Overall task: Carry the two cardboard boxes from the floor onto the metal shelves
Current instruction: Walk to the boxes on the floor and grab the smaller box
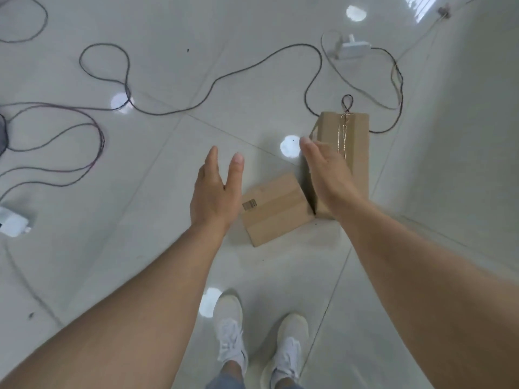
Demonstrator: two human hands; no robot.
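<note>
While empty and spread, left hand [214,192] and right hand [327,175] above floor-bound boxes [276,210].

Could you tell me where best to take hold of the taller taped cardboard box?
Probably by its two long side faces, from above: the taller box stands free on the floor, its taped top narrow enough for the left hand and right hand, both open, to clamp.

The right hand [327,175] hid part of the taller box [355,153]. The left hand [214,192] covered the smaller box's [276,210] near corner. Its barcode label [249,204] was unreadable.
</note>
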